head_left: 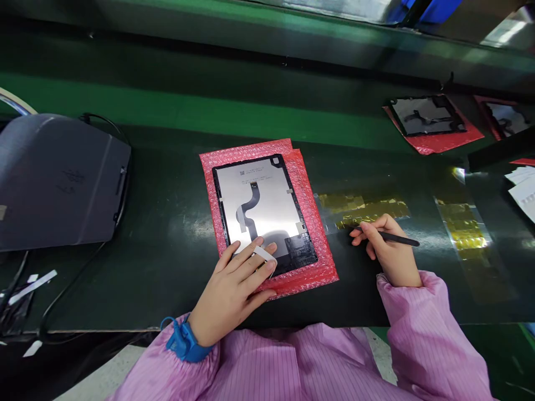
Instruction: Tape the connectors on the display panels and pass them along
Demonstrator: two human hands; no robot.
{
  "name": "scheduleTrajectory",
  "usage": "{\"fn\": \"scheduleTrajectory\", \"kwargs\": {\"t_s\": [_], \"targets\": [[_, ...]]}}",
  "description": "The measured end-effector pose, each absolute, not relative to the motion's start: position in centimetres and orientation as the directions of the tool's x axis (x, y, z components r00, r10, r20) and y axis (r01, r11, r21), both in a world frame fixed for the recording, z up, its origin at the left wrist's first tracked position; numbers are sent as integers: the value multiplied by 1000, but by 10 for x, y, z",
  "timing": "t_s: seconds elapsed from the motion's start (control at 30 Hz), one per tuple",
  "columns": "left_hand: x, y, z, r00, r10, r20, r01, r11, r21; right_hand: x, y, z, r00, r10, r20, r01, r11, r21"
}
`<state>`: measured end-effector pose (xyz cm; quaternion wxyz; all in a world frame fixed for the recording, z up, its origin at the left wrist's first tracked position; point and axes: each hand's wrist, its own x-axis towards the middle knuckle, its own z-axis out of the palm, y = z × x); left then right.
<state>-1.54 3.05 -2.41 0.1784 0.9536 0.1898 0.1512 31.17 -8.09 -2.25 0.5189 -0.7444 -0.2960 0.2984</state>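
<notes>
A flat screen panel (271, 200) with a dark frame and a curved black ribbon cable (251, 209) lies on red bubble wrap (321, 245). Over the panel's lower left part rests my left hand (238, 278), fingers spread, with a white strip (264, 254) among its fingers. My right hand (390, 250) pinches a black pen-like tool (395, 238), its tip pointing left at rows of yellow tape pieces (368, 210) right of the wrap. Whether my left hand grips the white strip is unclear.
A dark grey machine (62, 181) with cables stands at the left. Another panel (428, 116) on red wrap lies at the back right, beside a further one (507, 118). More yellow tape (463, 225) and white papers (524, 186) are on the right.
</notes>
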Motion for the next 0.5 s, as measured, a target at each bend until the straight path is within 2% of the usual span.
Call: {"fn": "scheduleTrajectory", "kwargs": {"t_s": [0.17,0.23,0.33,0.43,0.47,0.5], "targets": [[-17,31,-25,883,411,225,296,-862,412,309,-86,-21,610,777,-153,41,-224,-974],[-17,32,-26,881,408,238,292,-866,407,312,-86,-17,583,809,-75,14,-103,-995],[-17,33,-27,880,400,258,284,-876,390,339,-79,-7,676,727,123,152,27,-988],[-17,34,-27,878,393,272,275,-881,386,396,-59,7,733,621,278,448,-132,-884],[-18,35,-26,878,392,275,270,-879,392,420,-50,12,690,661,294,610,-313,-728],[-18,36,-24,876,392,280,262,-876,405,443,-40,17,680,671,294,668,-402,-627]]}}
